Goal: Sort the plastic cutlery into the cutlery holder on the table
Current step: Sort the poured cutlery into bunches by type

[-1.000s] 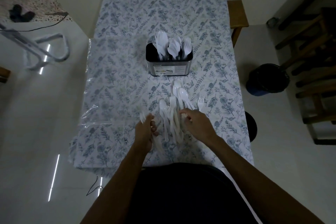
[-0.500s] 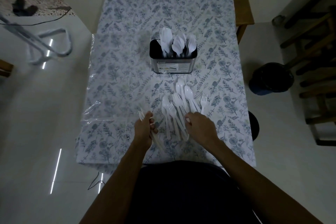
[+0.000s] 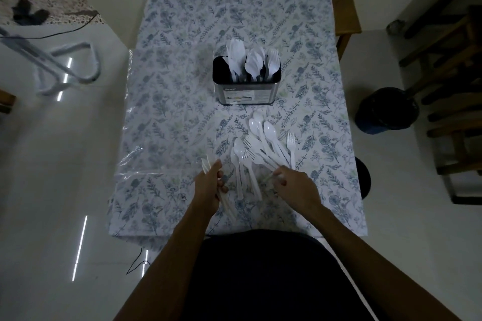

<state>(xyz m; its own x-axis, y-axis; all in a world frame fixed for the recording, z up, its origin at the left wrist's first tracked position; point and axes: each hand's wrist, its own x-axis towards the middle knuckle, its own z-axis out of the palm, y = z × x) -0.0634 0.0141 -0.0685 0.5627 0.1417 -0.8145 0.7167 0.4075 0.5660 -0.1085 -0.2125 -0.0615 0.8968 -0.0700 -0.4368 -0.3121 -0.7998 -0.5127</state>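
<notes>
Cutlery pile (image 3: 258, 148) between hands, holder (image 3: 246, 86) beyond

I am seeing bare tablecloth (image 3: 177, 122) lying open left of the cutlery holder (image 3: 246, 83) and between it and the loose cutlery pile (image 3: 260, 148). White utensils are standing up out of the holder, crowding its right part; its left end is looking emptier.

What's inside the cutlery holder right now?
The cutlery holder holds upright white knives, spoons and forks. Their handles and any dividers are hidden by its wall.
</notes>
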